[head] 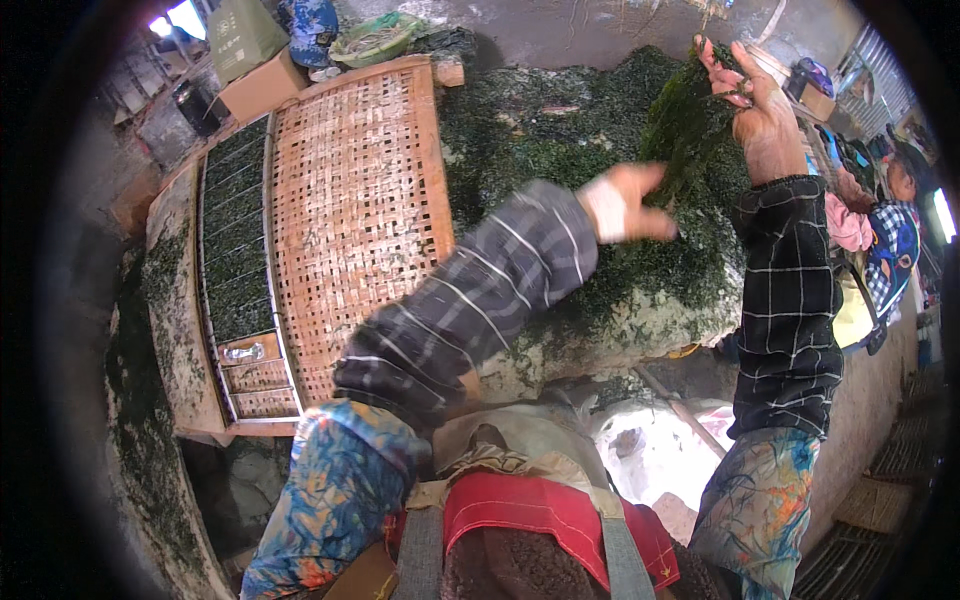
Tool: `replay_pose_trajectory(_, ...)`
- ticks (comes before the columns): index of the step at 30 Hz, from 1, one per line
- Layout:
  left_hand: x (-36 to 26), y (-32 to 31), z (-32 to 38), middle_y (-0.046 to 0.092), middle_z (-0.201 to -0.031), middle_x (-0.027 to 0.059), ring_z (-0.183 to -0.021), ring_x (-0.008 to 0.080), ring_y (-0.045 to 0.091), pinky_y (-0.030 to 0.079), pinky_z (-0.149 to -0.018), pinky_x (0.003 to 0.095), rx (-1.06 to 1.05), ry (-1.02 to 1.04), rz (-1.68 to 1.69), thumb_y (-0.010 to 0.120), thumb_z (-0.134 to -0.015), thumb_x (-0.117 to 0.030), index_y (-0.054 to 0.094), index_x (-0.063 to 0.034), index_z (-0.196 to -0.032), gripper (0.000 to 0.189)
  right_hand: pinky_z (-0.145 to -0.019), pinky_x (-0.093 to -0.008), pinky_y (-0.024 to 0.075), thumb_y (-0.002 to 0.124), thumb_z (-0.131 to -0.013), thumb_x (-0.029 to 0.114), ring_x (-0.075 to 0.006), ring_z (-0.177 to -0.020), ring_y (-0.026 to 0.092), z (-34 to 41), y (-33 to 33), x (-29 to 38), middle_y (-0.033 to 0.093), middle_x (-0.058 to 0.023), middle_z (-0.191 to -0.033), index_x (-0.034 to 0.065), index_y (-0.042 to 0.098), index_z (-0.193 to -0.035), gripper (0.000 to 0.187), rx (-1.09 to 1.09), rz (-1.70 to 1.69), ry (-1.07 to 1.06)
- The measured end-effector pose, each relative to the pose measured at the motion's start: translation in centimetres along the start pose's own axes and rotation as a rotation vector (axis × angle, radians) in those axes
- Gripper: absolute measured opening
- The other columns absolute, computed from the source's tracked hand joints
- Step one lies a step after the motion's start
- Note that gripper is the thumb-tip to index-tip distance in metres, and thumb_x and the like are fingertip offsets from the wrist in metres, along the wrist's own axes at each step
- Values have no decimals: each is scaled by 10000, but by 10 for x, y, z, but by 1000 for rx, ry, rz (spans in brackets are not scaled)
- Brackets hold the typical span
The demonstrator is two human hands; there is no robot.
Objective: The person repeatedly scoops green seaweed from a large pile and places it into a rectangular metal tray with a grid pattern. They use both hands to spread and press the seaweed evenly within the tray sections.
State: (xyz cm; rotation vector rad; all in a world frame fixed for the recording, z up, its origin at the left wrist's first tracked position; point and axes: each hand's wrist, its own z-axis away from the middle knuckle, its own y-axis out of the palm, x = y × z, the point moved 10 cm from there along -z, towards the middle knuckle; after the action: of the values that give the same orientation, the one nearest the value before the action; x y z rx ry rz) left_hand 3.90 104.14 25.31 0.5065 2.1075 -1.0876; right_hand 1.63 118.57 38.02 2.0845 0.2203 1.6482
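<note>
My right hand (750, 112) is raised at the upper right, its fingers closed on a hanging clump of dark green, stringy plant matter, perhaps seaweed or algae (679, 120). Lower and to the left, my left hand (630, 202) is blurred, its fingers spread beside the clump's lower part; whether it touches the strands is unclear. Beneath both lies a heap of the same green matter (555, 150) on a pale, rough slab. To the left, a woven bamboo panel (352, 187) in a wooden frame carries a narrow metal frame (268, 262) with crossbars, mostly covering a green layer.
Behind the woven panel are a cardboard box (262, 86) with a green bag (244, 37) on it and a shallow green basket (379, 37). At the right, another person (889, 240) is near the wall. A white sack or bag (652, 450) lies below the slab, beside a thin stick (682, 412).
</note>
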Motion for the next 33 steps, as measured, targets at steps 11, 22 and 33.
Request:
replay_pose_trajectory(11,46,-73,59,693,-798,109,-766,237,675,527,-710,371,119,-69,688,768,-732,-196,599,-17,-1034,390,-591,-266,493,595,-942,315,-135,-700,605,88,51,-200,669,-63,-840,-8,652,-965,329,58,292,335)
replay_pose_trajectory(22,245,-245,413,675,-810,106,-541,171,624,449,-382,296,-453,-810,552,653,-906,-357,649,11,-935,369,-451,-172,281,500,-1006,264,-8,-519,351,178,173,-334,502,39,-736,-12,540,-1121,302,-142,-91,426)
replay_pose_trajectory(33,115,-222,549,691,-973,161,-733,275,684,590,-658,399,-257,-385,1519,487,-864,-675,571,-103,-1215,676,-359,-216,346,468,-961,535,-74,-440,456,264,474,-502,582,-2,-731,154,591,-1030,406,169,-43,578)
